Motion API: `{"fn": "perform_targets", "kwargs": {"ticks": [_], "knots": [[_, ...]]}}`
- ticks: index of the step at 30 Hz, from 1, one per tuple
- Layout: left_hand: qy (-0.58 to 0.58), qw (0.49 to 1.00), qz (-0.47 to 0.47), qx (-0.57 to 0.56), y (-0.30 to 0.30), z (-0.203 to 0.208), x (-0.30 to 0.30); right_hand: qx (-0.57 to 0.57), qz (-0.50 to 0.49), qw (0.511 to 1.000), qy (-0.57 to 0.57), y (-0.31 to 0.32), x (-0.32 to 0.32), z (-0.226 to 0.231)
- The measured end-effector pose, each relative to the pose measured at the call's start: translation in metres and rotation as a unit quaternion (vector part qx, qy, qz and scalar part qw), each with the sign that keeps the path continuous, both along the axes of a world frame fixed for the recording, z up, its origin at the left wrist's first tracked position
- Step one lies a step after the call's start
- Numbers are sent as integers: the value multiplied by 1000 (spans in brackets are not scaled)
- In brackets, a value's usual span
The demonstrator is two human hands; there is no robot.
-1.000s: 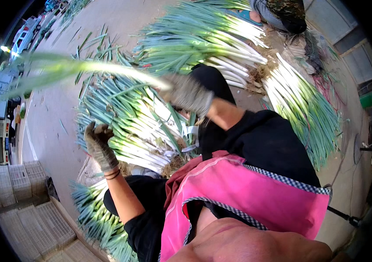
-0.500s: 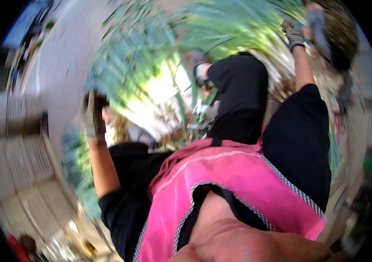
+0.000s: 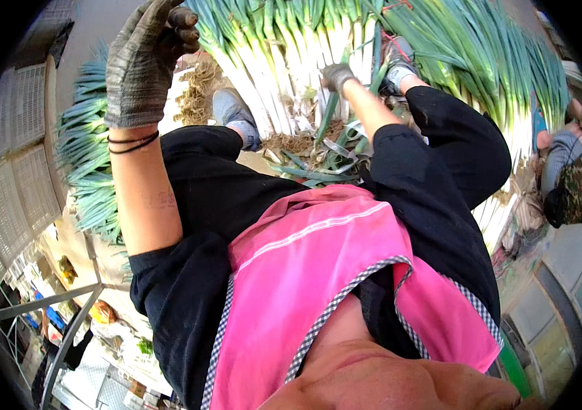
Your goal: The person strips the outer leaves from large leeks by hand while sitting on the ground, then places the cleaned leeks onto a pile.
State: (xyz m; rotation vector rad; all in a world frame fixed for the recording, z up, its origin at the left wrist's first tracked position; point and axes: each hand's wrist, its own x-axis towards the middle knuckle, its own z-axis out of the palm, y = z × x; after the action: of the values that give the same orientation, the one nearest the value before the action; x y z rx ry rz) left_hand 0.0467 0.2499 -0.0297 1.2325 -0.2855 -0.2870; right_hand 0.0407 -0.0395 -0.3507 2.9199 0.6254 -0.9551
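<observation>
A thick pile of long green onions (image 3: pixel 284 61) lies before me, white stalks toward me and green leaves away. My left hand (image 3: pixel 142 72), in a grey-black knit glove, is raised at the upper left, beside the pile. Its fingers are bent but apart, and nothing shows in them. My right hand (image 3: pixel 337 77), also gloved, is closed low over the white stalks between my feet. A loose green leaf (image 3: pixel 328 119) runs under it; what its fingers hold, if anything, is hidden.
More green onions (image 3: pixel 482 75) lie to the right, where another person's arm in a grey sleeve (image 3: pixel 561 160) shows. A further stack (image 3: pixel 89 150) stands at left, near pale crates (image 3: pixel 14 178). My shoe (image 3: pixel 233 109) touches the pile; trimmings (image 3: pixel 311 167) litter the ground.
My view has swung rightward and sharpened. My left hand has come up higher and closer. My right hand has left the right-hand bundle and come down on the middle pile's stalks.
</observation>
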Motion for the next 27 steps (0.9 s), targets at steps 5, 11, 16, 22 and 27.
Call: {"fn": "perform_targets", "kwargs": {"ticks": [5, 11, 16, 22, 27], "knots": [[83, 992, 88, 19, 29, -5, -19, 49, -457, 886, 60, 62, -76, -24], [83, 991, 107, 21, 31, -2, -25, 85, -467, 878, 58, 56, -66, -34], [59, 995, 76, 22, 18, 3, -18, 505, -646, 565, 87, 53, -30, -24], [87, 983, 102, 126, -31, -44, -10, 694, -435, 537, 201, 65, -48, 212], [158, 983, 67, 67, -70, -45, 7, 678, -334, 576, 310, 52, -109, 244]]}}
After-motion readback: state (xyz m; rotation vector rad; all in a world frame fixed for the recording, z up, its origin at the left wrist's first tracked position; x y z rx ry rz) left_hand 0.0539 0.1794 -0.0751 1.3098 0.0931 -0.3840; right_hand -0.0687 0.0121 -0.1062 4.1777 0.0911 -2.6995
